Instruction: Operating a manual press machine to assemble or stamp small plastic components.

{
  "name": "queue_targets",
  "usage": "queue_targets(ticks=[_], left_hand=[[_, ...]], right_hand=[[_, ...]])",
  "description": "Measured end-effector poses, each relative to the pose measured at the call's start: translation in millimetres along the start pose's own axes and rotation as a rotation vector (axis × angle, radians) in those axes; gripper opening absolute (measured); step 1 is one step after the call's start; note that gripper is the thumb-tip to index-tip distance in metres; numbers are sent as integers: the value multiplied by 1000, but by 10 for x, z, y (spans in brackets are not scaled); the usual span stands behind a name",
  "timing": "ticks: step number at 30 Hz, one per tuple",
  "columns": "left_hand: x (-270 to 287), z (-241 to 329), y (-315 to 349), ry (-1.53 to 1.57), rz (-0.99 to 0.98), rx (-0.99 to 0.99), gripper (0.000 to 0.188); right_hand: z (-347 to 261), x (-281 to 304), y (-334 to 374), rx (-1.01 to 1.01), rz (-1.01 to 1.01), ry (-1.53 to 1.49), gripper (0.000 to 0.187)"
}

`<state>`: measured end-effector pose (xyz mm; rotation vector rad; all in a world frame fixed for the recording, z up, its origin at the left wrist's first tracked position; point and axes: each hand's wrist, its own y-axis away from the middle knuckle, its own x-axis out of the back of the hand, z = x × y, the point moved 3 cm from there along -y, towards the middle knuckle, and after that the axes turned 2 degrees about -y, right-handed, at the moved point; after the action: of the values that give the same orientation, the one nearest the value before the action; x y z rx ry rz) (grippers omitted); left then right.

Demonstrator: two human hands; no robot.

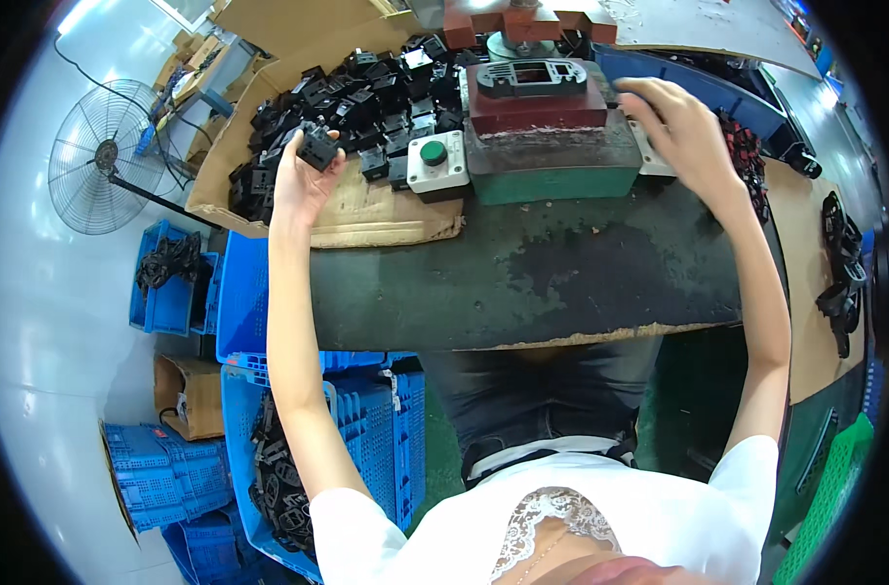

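Note:
My left hand (302, 190) is closed on a small black plastic housing (317, 148), held up over the front of a cardboard box. My right hand (680, 132) is at the right side of the fixture, its fingers stretched out and apart, with nothing visible in them. A black and grey frame-shaped plastic part (532, 78) lies on the dark red block (542, 117) of the fixture. Below that block is a green metal base (552, 180). Under my right hand a second white button box (651, 156) shows only in part.
A white box with a green push button (433, 153) stands left of the base. Many black housings (366, 102) fill the cardboard box (215, 190). The red press head (527, 24) hangs above the fixture. Blue crates (366, 419) stand beside the dark table (522, 283).

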<state>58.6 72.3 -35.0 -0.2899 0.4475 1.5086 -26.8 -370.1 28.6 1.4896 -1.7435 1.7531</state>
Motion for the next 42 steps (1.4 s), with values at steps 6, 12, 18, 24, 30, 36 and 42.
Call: queue_targets(ticks=[6, 12, 18, 24, 30, 36, 42], left_hand=[[-259, -168, -145, 111, -212, 186, 56], [-555, -186, -266, -42, -212, 208, 52], [-956, -181, -170, -20, -377, 96, 43], [-1282, -214, -97, -170, -496, -17, 42], [-1452, -245, -136, -572, -334, -22, 38], [-1641, -187, -57, -890, -44, -511, 48], [-1970, -351, -121, -681, -261, -713, 35]], right_hand=[[894, 289, 258, -333, 101, -17, 39], [1359, -22, 424, -322, 82, 125, 24], [1466, -195, 496, -280, 62, 73, 19], [1447, -427, 495, -271, -115, 237, 30], [1394, -438, 519, -196, -122, 237, 31], [1339, -503, 498, -98, -38, 136, 30], [1321, -447, 469, -155, -39, 45, 21]])
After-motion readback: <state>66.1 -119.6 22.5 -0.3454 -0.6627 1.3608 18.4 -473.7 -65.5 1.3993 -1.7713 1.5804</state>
